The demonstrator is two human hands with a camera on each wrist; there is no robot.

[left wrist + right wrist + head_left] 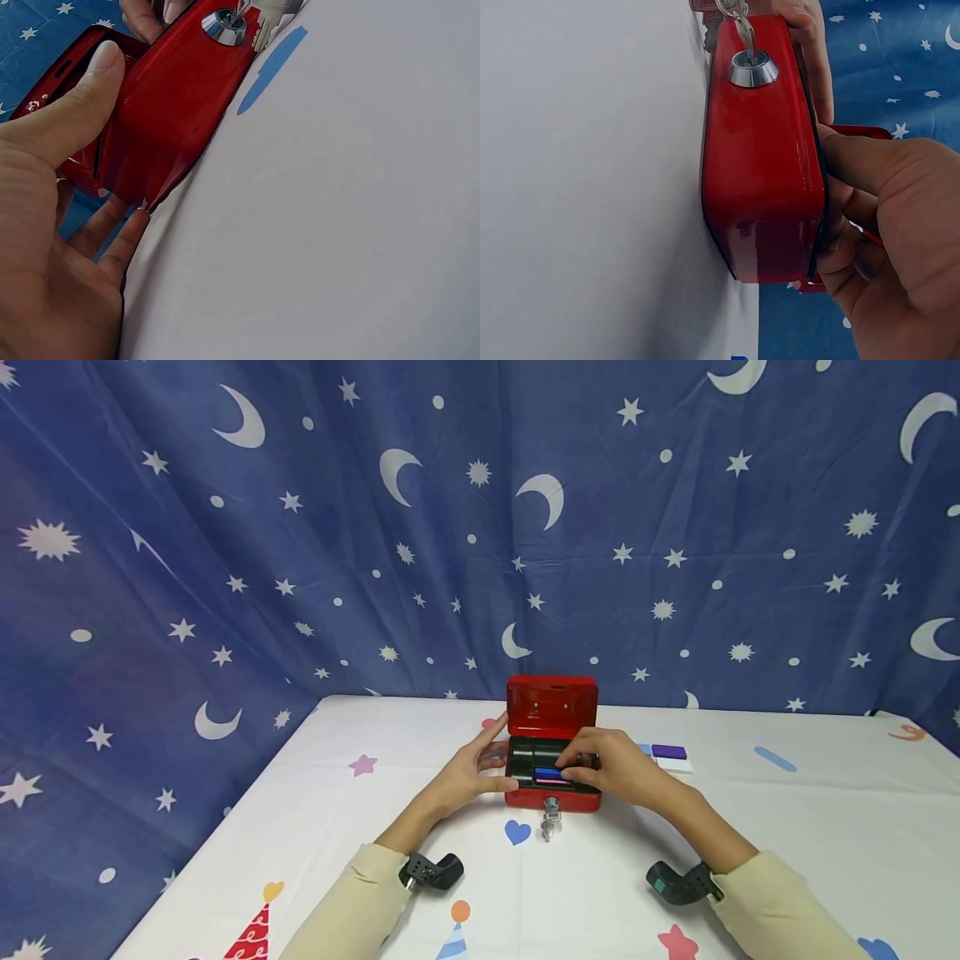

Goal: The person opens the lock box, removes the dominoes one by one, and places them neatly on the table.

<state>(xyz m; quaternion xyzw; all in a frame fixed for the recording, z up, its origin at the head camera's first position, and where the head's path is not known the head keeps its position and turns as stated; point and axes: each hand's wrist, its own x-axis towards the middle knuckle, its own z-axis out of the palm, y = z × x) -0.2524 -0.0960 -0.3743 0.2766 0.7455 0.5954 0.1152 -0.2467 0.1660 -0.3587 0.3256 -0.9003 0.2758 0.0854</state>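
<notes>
A red cash box (pixel 553 799) stands on the table with its lid (pixel 552 706) raised at the back. Inside it lies a black tray (pixel 521 762). My left hand (pixel 468 774) grips the box at its left side, thumb over the front rim and fingers against the side wall. Over the tray, my right hand (pixel 618 766) reaches in from the right. Its thumb and index finger pinch the right end of a small blue block (pixel 546 772); a pink strip (pixel 551 781) shows just in front. In the right wrist view the box wall hides those fingertips.
Keys (pixel 548 828) hang from the lock (pixel 224 27) on the box's front. Right of the box, partly behind my right hand, lie a purple block (pixel 669 751), a white block (pixel 675 766) and a light blue one (pixel 644 748). A blue star-print curtain (pixel 465 602) hangs behind the table.
</notes>
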